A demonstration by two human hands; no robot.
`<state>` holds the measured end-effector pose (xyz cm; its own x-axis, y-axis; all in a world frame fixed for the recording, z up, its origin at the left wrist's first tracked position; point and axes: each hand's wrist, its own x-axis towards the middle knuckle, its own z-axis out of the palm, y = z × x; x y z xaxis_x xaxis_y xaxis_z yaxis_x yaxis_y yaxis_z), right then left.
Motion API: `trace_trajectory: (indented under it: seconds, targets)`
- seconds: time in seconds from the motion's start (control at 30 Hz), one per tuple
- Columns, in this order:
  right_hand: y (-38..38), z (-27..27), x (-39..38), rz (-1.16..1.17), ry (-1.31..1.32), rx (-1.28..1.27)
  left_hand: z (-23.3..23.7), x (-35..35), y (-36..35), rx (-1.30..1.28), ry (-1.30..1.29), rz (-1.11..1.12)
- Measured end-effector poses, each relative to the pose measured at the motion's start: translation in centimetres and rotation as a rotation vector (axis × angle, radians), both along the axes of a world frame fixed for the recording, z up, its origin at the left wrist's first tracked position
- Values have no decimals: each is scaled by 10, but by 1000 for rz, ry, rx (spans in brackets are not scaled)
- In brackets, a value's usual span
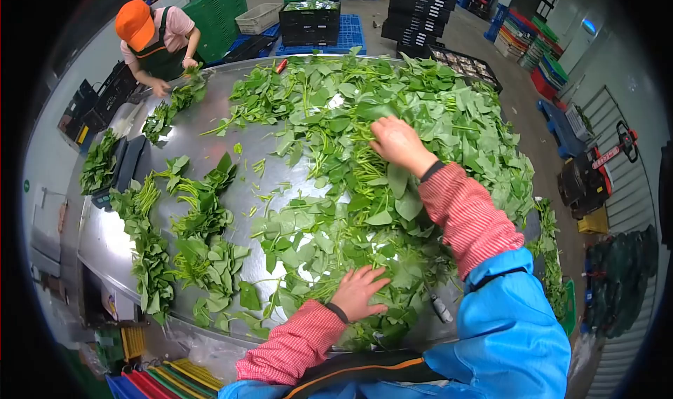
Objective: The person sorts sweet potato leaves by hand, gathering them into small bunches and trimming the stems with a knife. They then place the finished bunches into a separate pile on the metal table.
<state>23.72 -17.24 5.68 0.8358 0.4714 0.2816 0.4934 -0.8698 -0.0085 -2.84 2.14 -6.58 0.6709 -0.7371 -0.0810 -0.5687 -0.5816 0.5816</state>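
Note:
A wide heap of leafy green stems (449,119) covers most of the metal table (245,182). My right hand (399,144) is over the middle of the heap, its fingers curled round some of the stems; leaves partly hide the fingertips. Closer to my body, my left hand (359,294) lies palm down on loose greens, fingers spread. A small black-and-white object (442,308) lies by the table's near edge, right of that hand. Sorted bunches of greens (203,259) are set in rows on the left part of the table.
Across the table's far left corner, a co-worker in an orange cap (134,25) handles greens. A scale (128,162) bearing a bunch stands at the left edge. Black crates (310,25) are behind the table; a pallet jack (585,182) stands at right.

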Motion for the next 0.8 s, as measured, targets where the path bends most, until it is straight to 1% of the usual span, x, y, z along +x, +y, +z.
trace_trajectory:
  seconds: [0.07, 0.17, 0.2, 0.23, 0.3, 0.47, 0.57, 0.67, 0.77, 0.8]
  targets:
    - [13, -25, 21, -90, 169, -75, 2, 1, 7, -36, 52, -5]
    - [25, -20, 17, -169, 370, -185, 3, 1, 12, -86, 63, 1]
    - [29, -9, 13, -159, 391, -297, 1, 3, 13, -101, 62, 1]
    - [27, -10, 7, -121, 315, -295, -1, 3, 14, -116, 63, 1]
    - [20, -10, 6, -126, 336, -407, -3, 3, 16, -133, 72, -3]
    - [21, -17, 13, -40, 206, -425, 1, 8, 18, -122, 77, -16]
    - [16, -10, 19, -70, 383, -322, 1, 8, 17, -112, 63, -15]
    - [6, -3, 16, -17, 319, -220, -2, 7, 17, -118, 52, -5]
    - [-15, 3, 18, 51, 258, -18, 0, 6, 16, -114, 53, 4]
    - [-23, 10, 14, 33, 257, 96, 0, 6, 15, -111, 56, 7]
